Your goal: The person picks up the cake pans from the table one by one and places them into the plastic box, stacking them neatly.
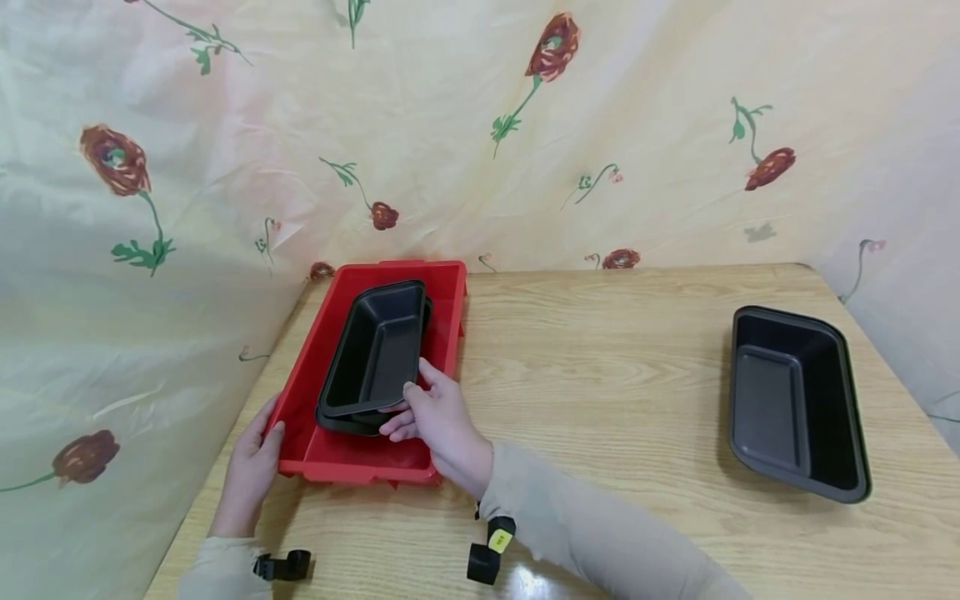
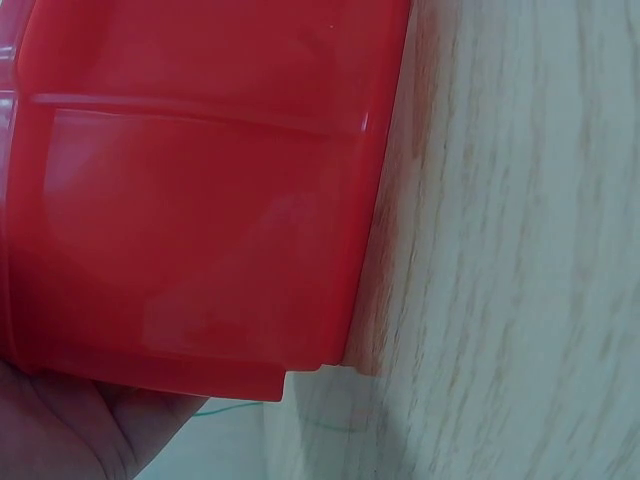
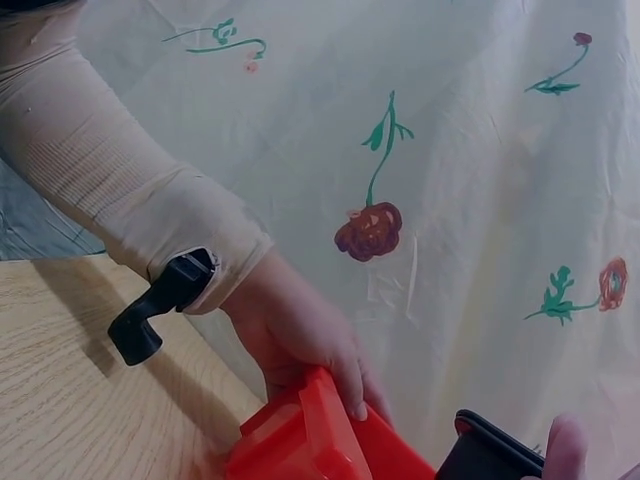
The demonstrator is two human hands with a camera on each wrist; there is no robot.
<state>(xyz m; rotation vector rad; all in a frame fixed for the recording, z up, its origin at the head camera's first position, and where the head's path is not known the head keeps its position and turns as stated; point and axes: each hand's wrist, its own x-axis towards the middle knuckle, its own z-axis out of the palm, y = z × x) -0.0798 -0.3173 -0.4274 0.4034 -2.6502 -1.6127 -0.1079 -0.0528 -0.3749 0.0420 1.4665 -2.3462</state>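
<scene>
Right hand (image 1: 444, 419): we pinch the upper pan (image 1: 375, 350) at its near right corner, thumb over the rim, some fingers below it.
Left hand (image 1: 253, 462): we grip the red tray (image 1: 303, 446) by its left edge, toward the near end.
Upper pan: inside the tray, set slightly off a lower pan (image 1: 352, 425) whose rim shows beneath; whether the near end is lifted, we cannot tell.
Slip risk: holding one corner only, we could let it twist or drop if the thumb slides; if the pans stick, both might rise together.
Tray risk: a hard pull on the left edge could tip the tray and slide both pans.
Edges: our tray sits near the left side of the counter (image 1: 600, 358), flowered cloth (image 1: 202, 325) hanging close.
Room: rightward, a wide stretch separates our tray from a third pan (image 1: 772, 408), near the right edge.
</scene>
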